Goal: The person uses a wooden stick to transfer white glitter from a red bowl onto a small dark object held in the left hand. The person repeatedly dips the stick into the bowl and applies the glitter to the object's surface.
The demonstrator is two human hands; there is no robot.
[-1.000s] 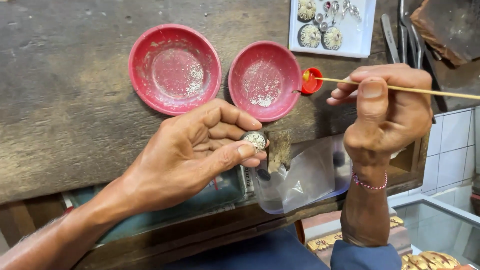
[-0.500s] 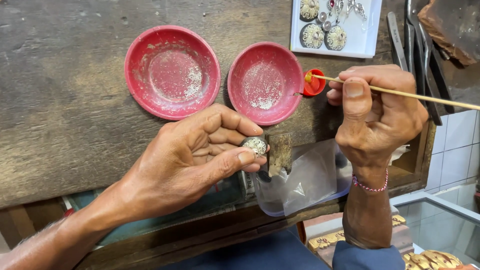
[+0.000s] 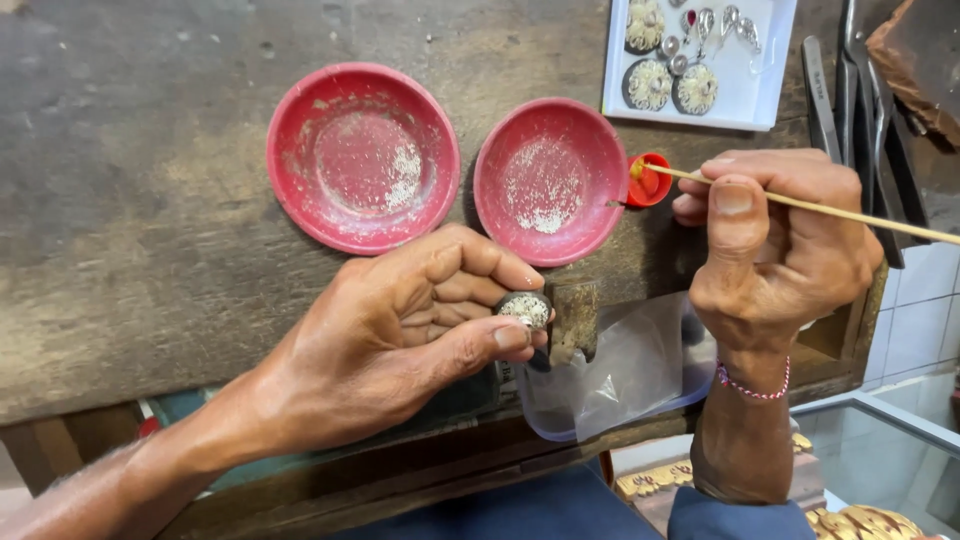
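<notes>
Two shallow dishes side by side on table (image 3: 120,250): left dish (image 3: 362,157), right dish (image 3: 551,180), near but apart. Small cap (image 3: 650,182) just right of right dish. Tray (image 3: 765,70) of small pieces behind cap, at far edge. Metal tools (image 3: 860,110) right of tray. Left hand (image 3: 400,340) before dishes, round piece (image 3: 524,309) in fingertip grip. Right hand (image 3: 780,250) right of it, thin stick (image 3: 800,203) across fingers, tip over cap. Plastic container (image 3: 630,380) at near table edge, between hands.
</notes>
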